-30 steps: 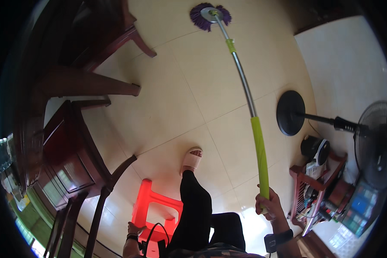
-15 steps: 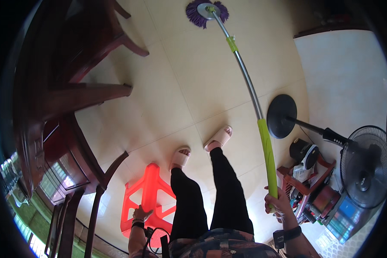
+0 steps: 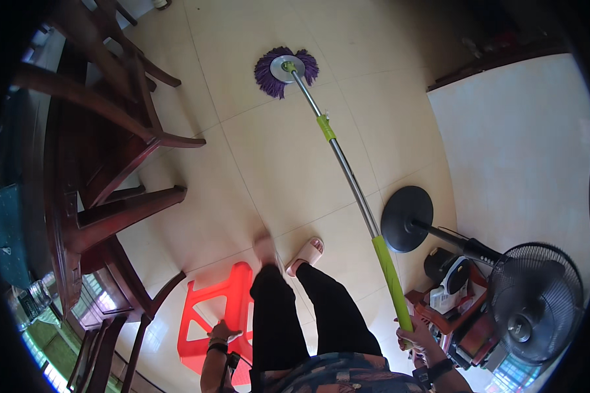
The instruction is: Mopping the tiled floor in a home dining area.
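My right hand (image 3: 413, 337) grips the green handle (image 3: 391, 283) of a long spin mop, whose steel pole runs up the picture to a purple mop head (image 3: 268, 76) lying on the tiled floor. My left hand (image 3: 222, 335) holds a red plastic stool (image 3: 241, 281) beside my left leg; its fingertips are partly hidden against the stool. My legs, in black leggings, are between the hands. One pink slipper (image 3: 303, 257) shows clearly; the other foot is blurred. A black standing fan's base (image 3: 405, 213) is just right of the mop pole.
Dark wooden chairs (image 3: 134, 150) and furniture line the left. The fan's cage (image 3: 534, 301) stands at the lower right beside a wooden rack (image 3: 444, 304) holding assorted objects. A pale wall (image 3: 518, 144) rises at the right, with a dark area at the top right.
The mop head now appears lower and further left in view. My feet have stepped, and the red stool, held in my left hand, has shifted. The surroundings have shifted as my viewpoint moved.
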A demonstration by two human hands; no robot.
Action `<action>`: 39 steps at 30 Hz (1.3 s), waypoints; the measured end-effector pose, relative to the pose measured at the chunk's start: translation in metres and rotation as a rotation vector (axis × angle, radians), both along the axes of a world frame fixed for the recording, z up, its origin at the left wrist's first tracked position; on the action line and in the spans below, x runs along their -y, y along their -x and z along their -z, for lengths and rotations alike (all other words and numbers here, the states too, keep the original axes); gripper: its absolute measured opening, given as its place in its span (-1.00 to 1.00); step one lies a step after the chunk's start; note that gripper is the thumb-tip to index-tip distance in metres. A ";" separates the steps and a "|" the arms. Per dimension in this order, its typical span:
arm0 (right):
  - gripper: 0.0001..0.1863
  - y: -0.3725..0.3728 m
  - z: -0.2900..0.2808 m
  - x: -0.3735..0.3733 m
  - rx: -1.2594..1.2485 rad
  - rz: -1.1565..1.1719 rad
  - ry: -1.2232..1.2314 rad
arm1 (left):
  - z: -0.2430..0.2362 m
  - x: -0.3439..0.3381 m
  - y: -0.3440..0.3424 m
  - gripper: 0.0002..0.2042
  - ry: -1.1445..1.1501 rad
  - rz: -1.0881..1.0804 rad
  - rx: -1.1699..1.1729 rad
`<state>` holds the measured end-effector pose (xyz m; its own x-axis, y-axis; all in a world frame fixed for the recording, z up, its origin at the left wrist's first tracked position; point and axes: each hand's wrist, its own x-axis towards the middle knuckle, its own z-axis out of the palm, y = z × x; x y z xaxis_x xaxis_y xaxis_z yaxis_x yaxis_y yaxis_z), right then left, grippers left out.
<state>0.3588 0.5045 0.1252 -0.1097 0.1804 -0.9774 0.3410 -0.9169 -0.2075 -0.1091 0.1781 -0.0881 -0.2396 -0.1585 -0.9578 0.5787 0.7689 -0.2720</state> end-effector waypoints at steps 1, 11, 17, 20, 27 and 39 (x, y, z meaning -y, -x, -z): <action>-0.56 -0.001 -0.002 -0.006 0.024 -0.007 0.006 | 0.006 -0.009 0.002 0.11 0.013 0.011 0.015; -0.55 0.034 -0.029 -0.071 0.105 0.004 0.078 | 0.087 -0.092 0.058 0.01 -0.204 -0.093 0.122; -0.51 0.051 -0.063 -0.088 0.187 -0.004 0.172 | 0.089 -0.112 0.079 -0.06 -0.208 -0.249 0.218; -0.51 0.046 -0.069 -0.098 0.293 -0.070 0.260 | 0.081 -0.116 0.085 -0.07 -0.129 -0.271 0.172; -0.51 0.019 -0.066 -0.149 0.237 -0.051 0.274 | 0.058 -0.145 0.049 -0.29 -0.132 -0.775 0.122; -0.57 -0.044 -0.034 -0.174 0.204 -0.097 0.362 | 0.047 -0.129 -0.050 -0.52 -0.116 -0.962 0.260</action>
